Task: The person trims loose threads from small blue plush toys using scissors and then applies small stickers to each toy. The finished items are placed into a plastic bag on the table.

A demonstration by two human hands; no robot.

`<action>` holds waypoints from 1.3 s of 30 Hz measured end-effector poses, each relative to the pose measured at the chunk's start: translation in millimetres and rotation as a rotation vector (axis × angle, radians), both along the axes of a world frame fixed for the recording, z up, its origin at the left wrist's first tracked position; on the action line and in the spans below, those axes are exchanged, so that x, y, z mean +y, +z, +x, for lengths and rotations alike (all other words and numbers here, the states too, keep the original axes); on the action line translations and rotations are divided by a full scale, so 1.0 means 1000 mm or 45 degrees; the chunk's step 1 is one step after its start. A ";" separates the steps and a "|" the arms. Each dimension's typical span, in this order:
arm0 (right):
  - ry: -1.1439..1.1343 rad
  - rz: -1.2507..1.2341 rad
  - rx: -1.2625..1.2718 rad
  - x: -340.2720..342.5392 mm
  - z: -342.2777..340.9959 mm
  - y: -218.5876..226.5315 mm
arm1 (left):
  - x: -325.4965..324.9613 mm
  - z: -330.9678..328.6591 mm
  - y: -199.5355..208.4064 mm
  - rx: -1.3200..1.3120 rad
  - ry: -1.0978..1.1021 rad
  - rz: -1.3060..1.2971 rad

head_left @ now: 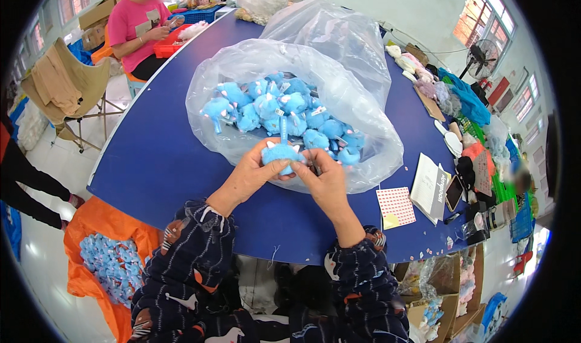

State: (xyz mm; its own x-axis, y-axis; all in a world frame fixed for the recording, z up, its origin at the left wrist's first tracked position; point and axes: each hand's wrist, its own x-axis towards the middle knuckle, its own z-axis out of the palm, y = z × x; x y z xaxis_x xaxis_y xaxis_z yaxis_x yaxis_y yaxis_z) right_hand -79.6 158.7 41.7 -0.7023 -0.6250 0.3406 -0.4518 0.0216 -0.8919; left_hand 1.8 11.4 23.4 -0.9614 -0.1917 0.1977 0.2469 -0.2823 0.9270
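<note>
Between my two hands, just over the near rim of a clear plastic bag (378, 155), is a small blue plush toy (279, 153) with white ears and a blue strap at its top. My left hand (251, 166) is closed round its left side, thumb across the front. My right hand (324, 176) pinches at its right side; a small dark thing shows by those fingers, too hidden to name. Several similar blue plush toys (266, 106) with pale tags lie heaped in the open bag behind my hands.
The bag rests on a blue table (148, 161). To the right are a sticker sheet (396, 207), a notebook (425, 182) and a phone (454, 192). An orange sack (78, 222) of blue toys stands at lower left. A person in pink (136, 28) sits far left.
</note>
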 end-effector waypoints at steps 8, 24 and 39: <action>-0.125 -0.177 -0.035 0.008 -0.016 -0.003 | -0.010 0.017 0.022 0.166 0.145 0.027; -0.134 0.292 0.251 -0.006 -0.059 -0.011 | -0.015 0.004 0.004 -0.106 0.230 -0.104; -0.021 -0.215 0.371 -0.010 -0.014 -0.018 | -0.003 0.004 0.006 0.030 0.427 -0.281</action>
State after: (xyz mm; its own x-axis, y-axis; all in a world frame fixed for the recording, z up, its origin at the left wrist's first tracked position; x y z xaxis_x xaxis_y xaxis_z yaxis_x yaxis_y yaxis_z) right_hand -94.0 148.4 23.4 -0.5697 -0.5321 0.6263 -0.6893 -0.1056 -0.7167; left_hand 5.9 8.8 29.6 -0.8473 -0.4445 0.2906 0.3137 0.0227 0.9493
